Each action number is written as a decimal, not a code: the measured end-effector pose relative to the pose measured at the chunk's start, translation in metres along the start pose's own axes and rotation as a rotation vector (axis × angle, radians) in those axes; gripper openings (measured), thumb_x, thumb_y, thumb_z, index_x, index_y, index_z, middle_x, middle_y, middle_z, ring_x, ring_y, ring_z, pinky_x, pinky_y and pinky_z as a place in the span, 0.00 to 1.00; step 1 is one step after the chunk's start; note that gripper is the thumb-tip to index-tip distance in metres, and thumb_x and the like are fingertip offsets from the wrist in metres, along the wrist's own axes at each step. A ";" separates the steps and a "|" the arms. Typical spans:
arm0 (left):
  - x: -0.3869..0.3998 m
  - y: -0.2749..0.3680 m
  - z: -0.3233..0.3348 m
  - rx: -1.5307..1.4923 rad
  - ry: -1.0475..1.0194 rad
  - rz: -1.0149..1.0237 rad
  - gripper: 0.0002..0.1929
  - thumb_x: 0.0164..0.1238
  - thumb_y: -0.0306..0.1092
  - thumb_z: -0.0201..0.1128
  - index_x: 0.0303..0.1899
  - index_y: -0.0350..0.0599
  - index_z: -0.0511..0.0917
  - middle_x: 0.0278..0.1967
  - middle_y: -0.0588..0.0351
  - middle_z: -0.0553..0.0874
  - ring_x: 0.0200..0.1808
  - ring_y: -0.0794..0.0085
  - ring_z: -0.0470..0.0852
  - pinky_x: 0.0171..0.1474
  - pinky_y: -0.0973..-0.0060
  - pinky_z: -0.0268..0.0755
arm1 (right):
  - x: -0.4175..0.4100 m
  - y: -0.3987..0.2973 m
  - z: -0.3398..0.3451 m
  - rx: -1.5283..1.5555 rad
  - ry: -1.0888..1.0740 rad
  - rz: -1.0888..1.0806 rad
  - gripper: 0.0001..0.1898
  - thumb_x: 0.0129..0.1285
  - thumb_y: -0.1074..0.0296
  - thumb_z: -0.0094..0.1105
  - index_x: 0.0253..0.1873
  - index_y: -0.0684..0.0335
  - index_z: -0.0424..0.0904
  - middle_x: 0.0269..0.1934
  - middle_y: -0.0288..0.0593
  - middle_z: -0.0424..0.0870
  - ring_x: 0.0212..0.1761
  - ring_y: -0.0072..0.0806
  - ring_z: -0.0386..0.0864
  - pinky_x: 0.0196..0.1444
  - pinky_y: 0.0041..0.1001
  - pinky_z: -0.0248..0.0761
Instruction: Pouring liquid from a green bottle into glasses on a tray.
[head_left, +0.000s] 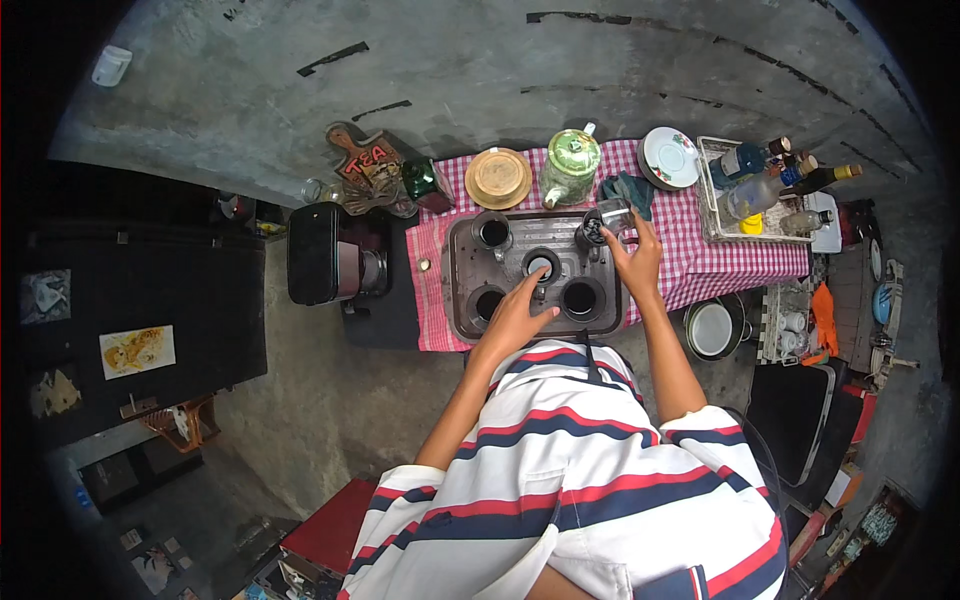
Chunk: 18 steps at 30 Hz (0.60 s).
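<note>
Five glass mugs stand on a brown tray. My left hand is over the tray's middle, its index fingertip at the middle mug, which shows a whitish disc inside; thumb and index finger are apart. My right hand holds a small clear glass container, tilted against the far right mug. Dark pieces show in that mug's mouth. Dark liquid fills the far left mug, the near left mug and the near right mug.
Behind the tray stand a wooden bowl, a green teapot and plates. A white basket of bottles sits right on the checked cloth. Left is a black coffee maker. A pot lies lower right.
</note>
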<state>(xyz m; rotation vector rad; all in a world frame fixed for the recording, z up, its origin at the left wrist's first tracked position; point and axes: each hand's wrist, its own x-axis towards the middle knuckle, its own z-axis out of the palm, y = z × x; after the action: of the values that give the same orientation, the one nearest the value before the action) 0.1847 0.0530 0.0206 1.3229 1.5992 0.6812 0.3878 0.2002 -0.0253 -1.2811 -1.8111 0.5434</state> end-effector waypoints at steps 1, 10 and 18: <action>0.000 0.000 0.000 0.000 -0.002 -0.001 0.39 0.63 0.40 0.70 0.74 0.48 0.61 0.69 0.37 0.70 0.72 0.47 0.67 0.72 0.57 0.60 | 0.000 0.001 0.000 0.000 0.001 -0.001 0.32 0.55 0.61 0.77 0.59 0.76 0.77 0.41 0.57 0.83 0.40 0.43 0.83 0.44 0.35 0.75; -0.001 -0.003 0.002 0.006 -0.013 -0.017 0.39 0.62 0.40 0.71 0.73 0.47 0.61 0.69 0.36 0.70 0.73 0.46 0.66 0.72 0.58 0.61 | -0.004 0.003 0.001 -0.020 0.004 -0.058 0.32 0.55 0.61 0.77 0.61 0.72 0.77 0.43 0.56 0.82 0.42 0.44 0.82 0.45 0.36 0.75; 0.001 -0.002 0.006 0.007 -0.017 -0.008 0.39 0.61 0.41 0.71 0.73 0.47 0.62 0.68 0.36 0.72 0.71 0.45 0.68 0.71 0.58 0.62 | -0.003 -0.003 -0.003 -0.068 -0.016 -0.086 0.33 0.54 0.62 0.77 0.63 0.69 0.75 0.41 0.54 0.81 0.41 0.45 0.81 0.43 0.38 0.74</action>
<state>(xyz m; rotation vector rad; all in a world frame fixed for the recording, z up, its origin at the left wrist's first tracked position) 0.1890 0.0524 0.0163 1.3228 1.5940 0.6588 0.3883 0.1960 -0.0225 -1.2403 -1.9024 0.4493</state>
